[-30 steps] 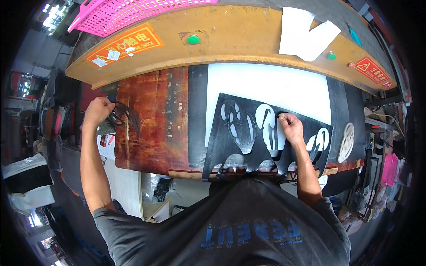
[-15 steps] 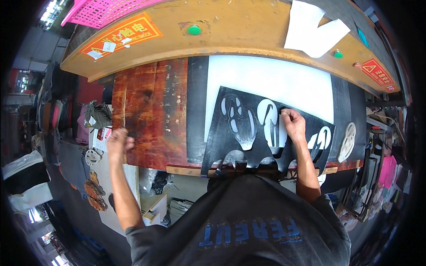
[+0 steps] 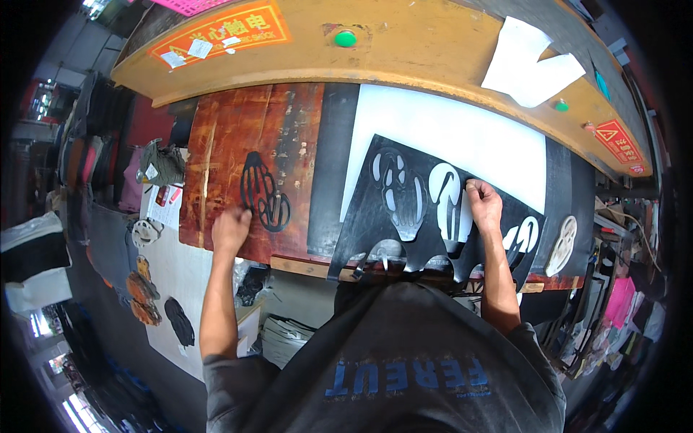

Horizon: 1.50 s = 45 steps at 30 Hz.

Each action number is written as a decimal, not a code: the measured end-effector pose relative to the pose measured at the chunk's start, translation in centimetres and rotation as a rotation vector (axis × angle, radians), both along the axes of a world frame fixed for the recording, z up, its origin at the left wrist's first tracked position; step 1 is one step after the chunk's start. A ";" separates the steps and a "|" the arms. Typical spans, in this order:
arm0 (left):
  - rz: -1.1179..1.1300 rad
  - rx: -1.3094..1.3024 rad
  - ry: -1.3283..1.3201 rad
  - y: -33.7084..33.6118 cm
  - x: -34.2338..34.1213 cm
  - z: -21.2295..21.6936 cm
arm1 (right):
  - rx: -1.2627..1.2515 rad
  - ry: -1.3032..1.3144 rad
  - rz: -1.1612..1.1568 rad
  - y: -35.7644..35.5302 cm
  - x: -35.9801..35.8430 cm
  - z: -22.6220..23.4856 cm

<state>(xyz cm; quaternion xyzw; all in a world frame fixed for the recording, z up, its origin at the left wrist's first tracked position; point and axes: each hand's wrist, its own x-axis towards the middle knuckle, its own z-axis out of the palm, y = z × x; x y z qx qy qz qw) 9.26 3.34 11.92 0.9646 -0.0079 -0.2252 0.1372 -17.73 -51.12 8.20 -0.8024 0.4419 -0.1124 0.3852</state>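
My left hand (image 3: 231,229) is over the red-brown board, fingers curled and slightly blurred. Its fingertips meet the lower left edge of a black openwork cut-out (image 3: 254,180), narrow at the top with looped openings below. My right hand (image 3: 485,204) pinches the upper edge of a black sheet (image 3: 426,252) between thumb and fingers. That sheet lies slanted across a white cutting board (image 3: 447,115), which shows through several openings. A grey-edged outline shape (image 3: 408,229), much like the cut-out, is on the sheet's left part.
Beyond the board runs a yellow machine beam (image 3: 411,58) with green buttons (image 3: 345,38) and a white paper piece (image 3: 530,65). A pale openwork form (image 3: 561,245) rests right of the sheet. On the left side table are brown pieces (image 3: 143,296) and a black bundle (image 3: 179,322).
My left hand has moved right over the red-brown board, and the black openwork cut-out now shows there. My right hand keeps its pinch on the sheet. The view has shifted slightly.
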 end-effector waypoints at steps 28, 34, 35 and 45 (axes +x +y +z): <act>-0.254 -0.410 -0.013 -13.4 -8.8 2.7 | -0.106 -0.282 0.650 6.1 0.6 4.1; 0.154 -0.867 0.904 -22.3 -19.9 -1.2 | -0.399 0.008 1.078 9.4 0.9 3.6; 0.252 -0.826 0.972 -22.8 -20.3 -1.9 | -0.364 0.004 1.072 9.0 0.9 3.4; 0.607 -1.714 1.270 -23.1 -20.0 -5.6 | -0.343 0.068 1.207 7.7 0.9 4.0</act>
